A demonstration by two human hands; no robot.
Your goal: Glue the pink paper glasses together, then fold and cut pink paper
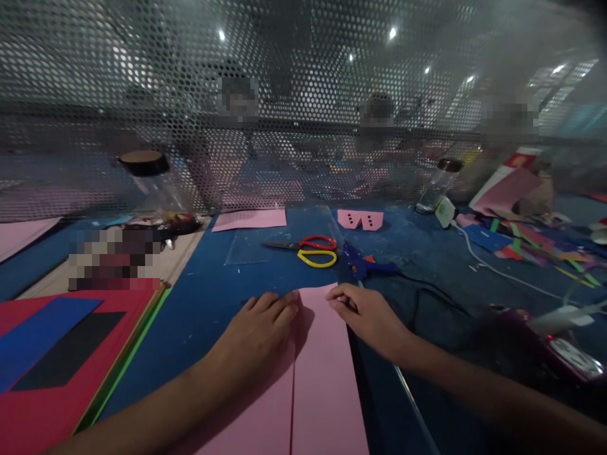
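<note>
A long sheet of pink paper (325, 379) lies before me, with a lengthwise line or fold down it. My left hand (265, 319) rests palm down on its upper left part, fingers stretched toward the far edge. At the far right corner my right hand (363, 309) pinches the paper's edge between thumb and bent fingers. Just beyond the hands are scissors (308, 248) with one red and one yellow handle loop. To their right lies a blue glue gun (370, 264), its black cord trailing rightward.
Stacked coloured sheets (114, 335) lie at left. Farther back are a pink strip (251, 218), a notched pink piece (360, 220) with black squares, and two jars (156, 189) (439, 186). At right sit paper scraps (531, 240) and a purple power strip (535, 341). Perforated mesh (303, 95) stands behind.
</note>
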